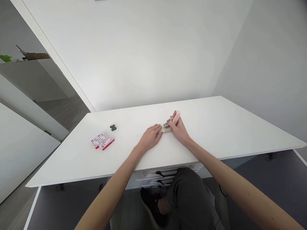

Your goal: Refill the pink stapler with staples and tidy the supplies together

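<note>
Leftmost on the white surface [216, 127], some red-and-white packets [102, 141] lie flat and partly overlapping, with a small black object [113, 127] just beyond them, too small to name. Both sit well apart from the hands, so a knock there looks unlikely unless the left arm swings wide.

Next comes the left hand [150, 137], palm down, fingers stretched toward the cream end of a stapler [177, 118]. It appears to touch that end, but I cannot tell whether finger and thumb pinch it or merely rest. If they only rest, the base could skid or twist under a push from the other side.

The stapler lies between the hands, opened up — its pink top raised, the metal part showing. Right of it, the right hand [179, 130] grips it, thumb on the near side, some fingers behind. Should that grip slacken, the raised top might drop and nip a fingertip; too much tilt could spill any loose staples.
</note>
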Tool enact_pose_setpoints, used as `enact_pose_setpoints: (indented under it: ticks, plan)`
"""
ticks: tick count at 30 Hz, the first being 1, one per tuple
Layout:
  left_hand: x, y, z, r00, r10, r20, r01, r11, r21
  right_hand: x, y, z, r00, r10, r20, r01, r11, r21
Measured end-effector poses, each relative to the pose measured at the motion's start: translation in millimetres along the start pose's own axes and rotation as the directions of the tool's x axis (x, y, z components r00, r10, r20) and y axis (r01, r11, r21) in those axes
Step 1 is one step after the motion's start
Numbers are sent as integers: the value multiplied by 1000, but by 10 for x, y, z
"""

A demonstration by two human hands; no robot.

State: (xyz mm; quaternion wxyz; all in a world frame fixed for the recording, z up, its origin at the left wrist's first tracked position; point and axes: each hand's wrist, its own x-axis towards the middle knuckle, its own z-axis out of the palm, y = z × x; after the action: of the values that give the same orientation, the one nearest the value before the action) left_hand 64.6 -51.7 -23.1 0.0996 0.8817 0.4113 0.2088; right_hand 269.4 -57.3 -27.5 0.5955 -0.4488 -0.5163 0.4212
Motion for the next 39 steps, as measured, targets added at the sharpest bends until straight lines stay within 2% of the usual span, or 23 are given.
enact_pose_setpoints:
  ticks: [11,16,20,24,29,34,39]
  plan:
    - [30,5,-25,999,-15,-42,15,1000,-11,-29,-133,7,1000,14,-19,-14,1000,13]
    - [33,9,-14,997,0,-77,-1,1000,-10,-48,-129,-31,996,-5,-86,5,1000,6]
    - [22,8,-16,996,7,-94,-9,1000,-16,-65,-87,-87,982,32,-184,-25,999,43]
    - [9,30,-33,994,16,-108,-18,1000,-17,-83,-24,-252,964,56,-260,-33,995,91]
    - [7,60,-49,986,45,-158,-45,999,4,-126,53,-650,931,39,-364,-63,997,-54]
    - [-3,84,-64,965,101,-243,-88,994,63,-225,53,-940,945,59,-323,-118,979,-168]
    - [-51,207,-113,941,146,-304,-108,984,140,-354,1,-1009,944,60,-325,-142,961,-237]
